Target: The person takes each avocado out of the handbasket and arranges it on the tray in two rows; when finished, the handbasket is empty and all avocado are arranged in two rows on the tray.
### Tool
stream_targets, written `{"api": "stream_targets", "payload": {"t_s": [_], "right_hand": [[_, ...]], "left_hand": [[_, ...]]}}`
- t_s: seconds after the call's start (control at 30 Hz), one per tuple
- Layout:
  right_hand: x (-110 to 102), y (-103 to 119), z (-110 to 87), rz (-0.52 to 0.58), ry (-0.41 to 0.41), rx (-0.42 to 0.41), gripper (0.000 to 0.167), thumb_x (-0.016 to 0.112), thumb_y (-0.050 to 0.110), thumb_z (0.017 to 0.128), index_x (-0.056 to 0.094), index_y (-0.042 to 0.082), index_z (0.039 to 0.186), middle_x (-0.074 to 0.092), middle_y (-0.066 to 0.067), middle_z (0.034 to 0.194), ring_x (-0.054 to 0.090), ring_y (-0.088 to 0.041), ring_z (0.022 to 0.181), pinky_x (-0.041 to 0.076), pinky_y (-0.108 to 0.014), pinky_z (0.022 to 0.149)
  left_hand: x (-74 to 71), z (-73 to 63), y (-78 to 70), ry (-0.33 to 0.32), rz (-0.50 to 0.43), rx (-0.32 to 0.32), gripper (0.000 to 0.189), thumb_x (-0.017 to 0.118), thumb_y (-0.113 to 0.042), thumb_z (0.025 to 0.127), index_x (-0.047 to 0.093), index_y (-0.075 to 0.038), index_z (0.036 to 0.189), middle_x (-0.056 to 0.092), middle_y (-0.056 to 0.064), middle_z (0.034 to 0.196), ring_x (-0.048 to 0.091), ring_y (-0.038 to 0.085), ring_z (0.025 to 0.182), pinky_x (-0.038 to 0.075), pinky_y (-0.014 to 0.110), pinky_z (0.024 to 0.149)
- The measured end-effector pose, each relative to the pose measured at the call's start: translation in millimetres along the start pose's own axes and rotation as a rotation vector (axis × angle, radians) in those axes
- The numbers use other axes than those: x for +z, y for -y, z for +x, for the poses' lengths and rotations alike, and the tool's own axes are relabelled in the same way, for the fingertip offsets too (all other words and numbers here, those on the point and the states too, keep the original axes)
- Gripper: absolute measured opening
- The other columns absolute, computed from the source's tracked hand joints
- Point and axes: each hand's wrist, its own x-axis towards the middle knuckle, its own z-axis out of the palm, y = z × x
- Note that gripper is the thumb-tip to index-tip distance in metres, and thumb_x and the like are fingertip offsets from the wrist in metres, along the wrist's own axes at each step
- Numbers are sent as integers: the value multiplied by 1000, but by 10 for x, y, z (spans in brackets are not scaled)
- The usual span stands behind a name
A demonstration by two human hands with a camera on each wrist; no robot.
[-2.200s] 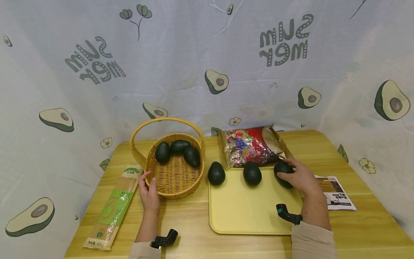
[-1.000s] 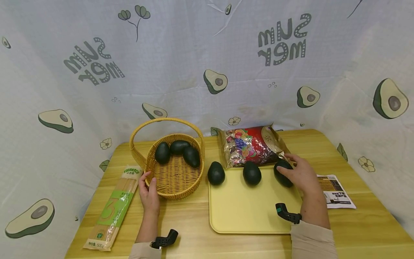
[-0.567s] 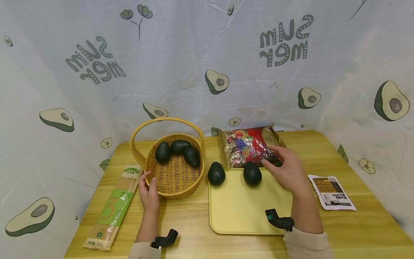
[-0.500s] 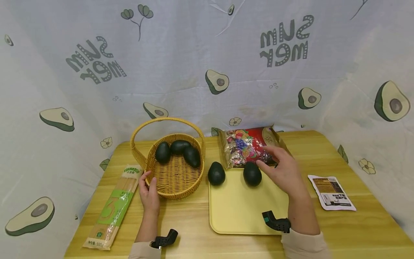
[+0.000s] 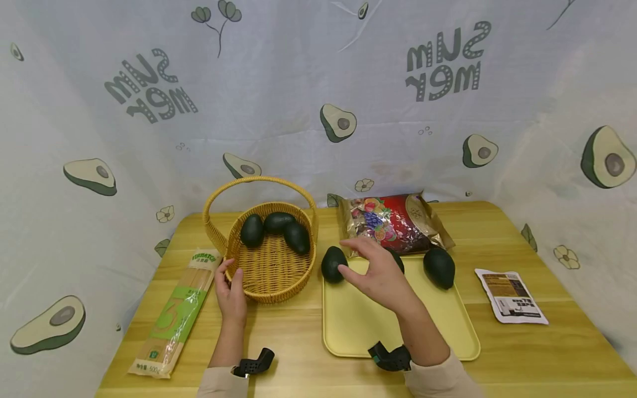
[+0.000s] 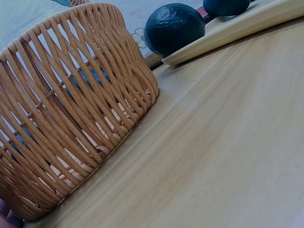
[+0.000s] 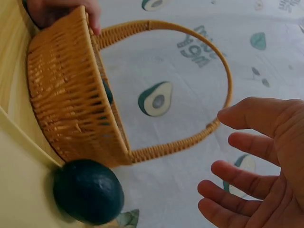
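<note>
A yellow wicker basket (image 5: pixel 276 271) with a tall handle stands left of centre and holds three dark green avocados (image 5: pixel 252 230). My left hand (image 5: pixel 230 298) grips its near-left rim, the thumb over the edge. Right of the basket lies a pale yellow tray (image 5: pixel 348 326) with three avocados along its far side. My right hand (image 5: pixel 380 276) hovers over it, fingers spread and holding nothing. The left avocado (image 7: pixel 88 191) is just ahead of the right fingertips, apparently apart from them. The right hand partly hides the middle avocado (image 5: pixel 398 260); the right avocado (image 5: pixel 439 268) sits at the far-right corner.
A shiny red and gold bag (image 5: pixel 398 224) lies behind the tray. A green-labelled noodle pack (image 5: pixel 176 315) is left of the basket. A white and brown pouch (image 5: pixel 511 297) lies to the right. A printed cloth (image 5: pixel 278 110) hangs behind the table.
My right hand has let go of the right avocado and moved left across the tray to near the left one. The left hand has stayed on the basket rim.
</note>
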Motion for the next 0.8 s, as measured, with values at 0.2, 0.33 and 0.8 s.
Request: {"api": "stream_targets", "payload": {"t_s": [0.2, 0.33, 0.8], "right_hand": [[306, 161, 100, 68, 76, 28, 50, 78, 20, 91, 62, 13, 138, 63, -11, 136, 61, -34, 122, 51, -53, 100], [491, 269, 258, 69, 113, 56, 55, 77, 25, 92, 59, 16, 142, 58, -10, 142, 58, -32, 127, 50, -53, 102], [1053, 295, 1041, 106, 172, 104, 73, 72, 39, 95, 39, 17, 157, 42, -11, 160, 42, -34, 146, 41, -57, 113]], "left_hand": [[-2, -12, -26, -11, 7, 3, 35, 47, -10, 105, 45, 2, 139, 36, 13, 156, 37, 17, 128, 34, 15, 93], [21, 6, -22, -11, -22, 23, 34, 48, -8, 105, 46, 4, 136, 37, 15, 155, 37, 14, 131, 33, 15, 96], [26, 23, -13, -18, -33, 41, 34, 50, -8, 104, 47, 3, 136, 40, 16, 151, 36, 11, 134, 33, 17, 97]]}}
